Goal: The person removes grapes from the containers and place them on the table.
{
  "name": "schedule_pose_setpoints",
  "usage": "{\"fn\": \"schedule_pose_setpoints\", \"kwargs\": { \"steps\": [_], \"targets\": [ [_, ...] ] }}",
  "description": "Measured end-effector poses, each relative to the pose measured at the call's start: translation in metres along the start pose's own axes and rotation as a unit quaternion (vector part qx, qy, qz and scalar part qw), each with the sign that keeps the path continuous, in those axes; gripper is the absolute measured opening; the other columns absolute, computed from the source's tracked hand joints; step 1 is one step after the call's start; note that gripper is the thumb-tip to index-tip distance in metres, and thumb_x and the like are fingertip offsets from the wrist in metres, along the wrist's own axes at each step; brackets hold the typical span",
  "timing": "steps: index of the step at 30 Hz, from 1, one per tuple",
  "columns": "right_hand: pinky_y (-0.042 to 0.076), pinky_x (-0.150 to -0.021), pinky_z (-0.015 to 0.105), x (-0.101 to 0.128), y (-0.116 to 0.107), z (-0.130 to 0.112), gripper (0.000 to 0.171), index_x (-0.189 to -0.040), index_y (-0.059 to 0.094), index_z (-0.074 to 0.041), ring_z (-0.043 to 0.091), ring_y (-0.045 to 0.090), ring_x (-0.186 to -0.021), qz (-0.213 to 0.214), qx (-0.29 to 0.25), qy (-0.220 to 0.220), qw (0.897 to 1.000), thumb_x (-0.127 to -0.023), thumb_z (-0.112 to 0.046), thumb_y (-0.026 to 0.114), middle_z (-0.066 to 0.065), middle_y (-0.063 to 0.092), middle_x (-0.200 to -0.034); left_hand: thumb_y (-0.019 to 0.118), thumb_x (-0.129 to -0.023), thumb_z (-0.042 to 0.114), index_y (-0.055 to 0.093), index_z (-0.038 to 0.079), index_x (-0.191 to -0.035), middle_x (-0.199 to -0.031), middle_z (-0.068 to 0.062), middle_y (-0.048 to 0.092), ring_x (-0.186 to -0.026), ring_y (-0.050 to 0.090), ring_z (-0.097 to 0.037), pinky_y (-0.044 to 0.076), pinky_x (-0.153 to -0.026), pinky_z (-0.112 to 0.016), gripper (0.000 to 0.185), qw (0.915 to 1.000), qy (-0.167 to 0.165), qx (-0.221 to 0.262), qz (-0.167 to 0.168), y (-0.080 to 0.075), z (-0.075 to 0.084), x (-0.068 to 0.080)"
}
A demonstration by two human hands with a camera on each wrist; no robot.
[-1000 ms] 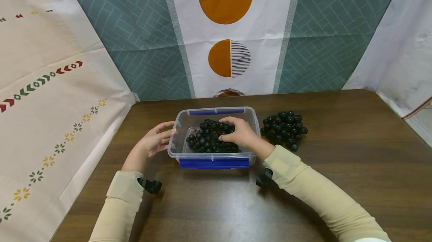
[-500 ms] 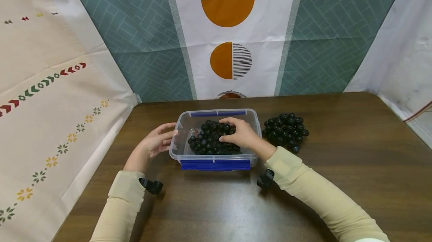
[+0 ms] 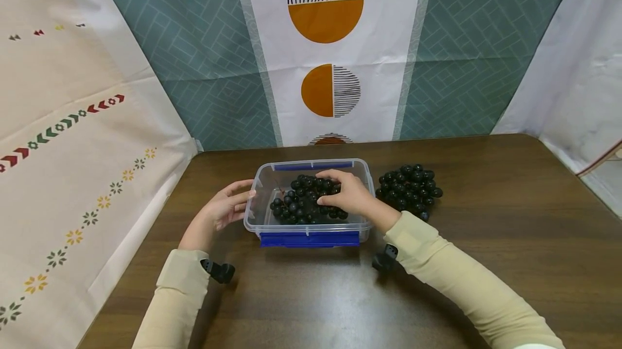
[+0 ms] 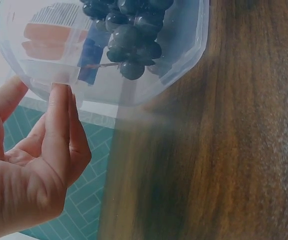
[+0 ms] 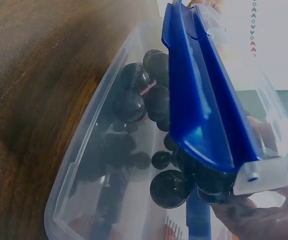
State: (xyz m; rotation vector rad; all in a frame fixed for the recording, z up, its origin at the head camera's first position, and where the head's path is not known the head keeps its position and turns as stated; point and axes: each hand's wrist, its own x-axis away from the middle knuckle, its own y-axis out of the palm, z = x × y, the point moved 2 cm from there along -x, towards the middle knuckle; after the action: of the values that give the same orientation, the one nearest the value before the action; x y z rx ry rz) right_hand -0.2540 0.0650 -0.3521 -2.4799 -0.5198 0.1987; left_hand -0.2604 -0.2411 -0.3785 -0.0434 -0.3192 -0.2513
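A clear plastic container [image 3: 251, 215] with blue latches [image 3: 309, 239] stands on the brown table. It holds a bunch of dark grapes [image 3: 295, 206]. My right hand [image 3: 347, 193] reaches in over the right rim, its fingers curled on top of this bunch. My left hand [image 3: 227, 206] touches the container's left wall from outside with straight fingers. In the left wrist view the fingers [image 4: 58, 125] meet the clear wall [image 4: 184, 60], with the grapes [image 4: 128, 35] behind it. The right wrist view shows the blue latch [image 5: 199, 100] and grapes [image 5: 144, 95] through the plastic.
A second bunch of dark grapes [image 3: 409, 187] lies on the table [image 3: 510, 219] just right of the container. Patterned cloth hangs behind the table and along its left and right sides. Bare wood shows in front of the container.
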Motion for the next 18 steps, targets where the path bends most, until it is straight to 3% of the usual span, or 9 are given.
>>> {"fn": "schedule_pose_setpoints", "kwargs": {
  "steps": [9, 18],
  "targets": [
    [0.042, -0.100, 0.053, 0.006, -0.006, -0.002, 0.055, -0.136, 0.051, -0.014, 0.038, 0.042, -0.129, 0.000, -0.008, -0.008, 1.000, -0.085, -0.018, 0.072, 0.013, 0.045, -0.144, 0.064, -0.092, 0.025, 0.032, 0.013, -0.146, -0.116, -0.010, 0.057, -0.092, 0.066, -0.015, 0.057, -0.076, -0.029, 0.064, 0.9989, -0.016, -0.032, 0.029, 0.001, 0.001, -0.002],
    [0.043, -0.100, 0.051, 0.010, -0.012, -0.006, 0.055, -0.135, 0.051, -0.012, 0.037, 0.046, -0.124, 0.014, -0.010, -0.017, 1.000, -0.085, -0.018, 0.072, 0.014, 0.047, -0.141, 0.062, -0.093, 0.022, 0.032, 0.012, -0.146, -0.117, -0.011, 0.057, -0.093, 0.066, -0.016, 0.057, -0.075, -0.029, 0.062, 0.9990, -0.019, -0.026, 0.030, 0.002, 0.002, -0.001]
  ]
}}
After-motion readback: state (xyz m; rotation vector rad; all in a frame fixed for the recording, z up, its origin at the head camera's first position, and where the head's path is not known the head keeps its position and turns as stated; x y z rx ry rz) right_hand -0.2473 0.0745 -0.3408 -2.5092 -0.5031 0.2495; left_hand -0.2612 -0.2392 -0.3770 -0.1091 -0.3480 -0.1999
